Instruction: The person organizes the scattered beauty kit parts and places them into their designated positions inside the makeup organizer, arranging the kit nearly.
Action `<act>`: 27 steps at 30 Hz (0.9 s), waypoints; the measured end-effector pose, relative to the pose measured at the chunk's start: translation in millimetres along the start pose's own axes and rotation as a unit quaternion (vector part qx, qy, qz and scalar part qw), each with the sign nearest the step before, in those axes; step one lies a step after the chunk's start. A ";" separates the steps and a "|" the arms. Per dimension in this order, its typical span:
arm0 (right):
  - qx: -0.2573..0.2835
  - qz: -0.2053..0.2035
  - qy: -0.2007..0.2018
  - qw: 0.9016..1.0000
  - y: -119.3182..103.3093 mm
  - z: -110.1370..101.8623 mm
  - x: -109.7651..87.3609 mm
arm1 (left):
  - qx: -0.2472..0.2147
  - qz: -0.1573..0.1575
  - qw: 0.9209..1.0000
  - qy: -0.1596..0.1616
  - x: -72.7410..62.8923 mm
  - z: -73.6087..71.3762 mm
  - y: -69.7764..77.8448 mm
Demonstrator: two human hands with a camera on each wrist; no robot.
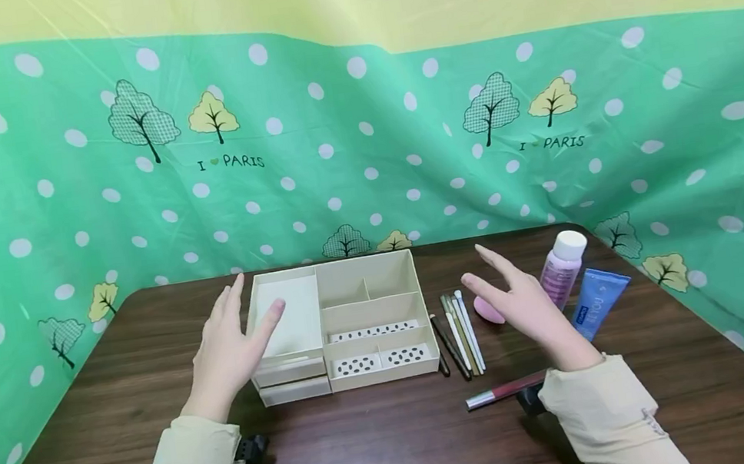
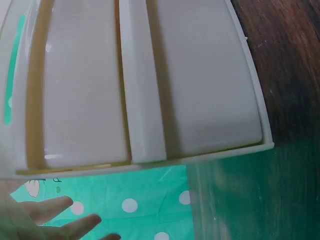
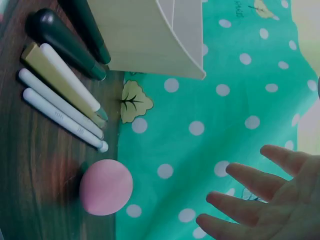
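Note:
A cream organizer box [image 1: 337, 323] stands on the table, with two drawers at its left front and open compartments on the right. My left hand [image 1: 222, 351] hovers beside its left end, fingers spread and holding nothing. The drawer fronts [image 2: 210, 75] fill much of the left wrist view, both pushed in. On the other side, my right hand [image 1: 524, 310] is raised with fingers apart, also holding nothing. Nearest to it is a pink makeup sponge [image 3: 106, 187], egg-shaped. Several slim makeup brushes [image 3: 60, 112], white, gold and black, lie between sponge and box.
A purple bottle [image 1: 560, 271] with a white cap stands behind the right hand, beside a blue squeeze tube [image 1: 598, 301]. A reddish lip gloss tube [image 1: 503, 391] lies near the right wrist, partly covered. A green dotted cloth [image 1: 363, 156] hangs behind the dark wooden table [image 1: 384, 447].

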State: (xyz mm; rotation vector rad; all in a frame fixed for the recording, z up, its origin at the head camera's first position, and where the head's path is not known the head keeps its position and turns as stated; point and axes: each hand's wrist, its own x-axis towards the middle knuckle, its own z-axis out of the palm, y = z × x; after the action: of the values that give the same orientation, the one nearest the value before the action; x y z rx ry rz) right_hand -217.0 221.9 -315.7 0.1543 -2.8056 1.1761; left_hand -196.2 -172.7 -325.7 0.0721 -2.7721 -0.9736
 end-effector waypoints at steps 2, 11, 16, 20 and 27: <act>0.021 -0.004 0.010 1.000 3.9 -1.0 1.0 | -0.022 -0.007 1.000 0.002 1.6 -0.5 -2.7; 0.032 0.030 0.049 0.998 19.5 0.9 9.5 | -0.129 -0.027 0.991 0.010 6.7 -0.2 -13.0; -0.008 0.056 0.030 0.998 29.8 4.3 14.2 | -0.155 -0.038 0.987 0.006 8.9 2.4 -19.4; -0.034 0.066 0.011 0.997 37.7 6.2 16.3 | -0.169 -0.044 0.985 0.009 10.9 4.8 -24.7; -0.069 0.061 -0.019 0.996 48.5 8.6 18.4 | -0.190 -0.054 0.980 0.010 12.6 7.4 -31.0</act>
State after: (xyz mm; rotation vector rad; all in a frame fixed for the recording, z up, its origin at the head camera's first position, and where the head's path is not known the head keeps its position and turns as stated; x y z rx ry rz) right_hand -242.0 248.6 -353.5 -0.0049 -2.9535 1.0074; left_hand -210.6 -193.9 -348.5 0.1737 -2.5348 -1.5011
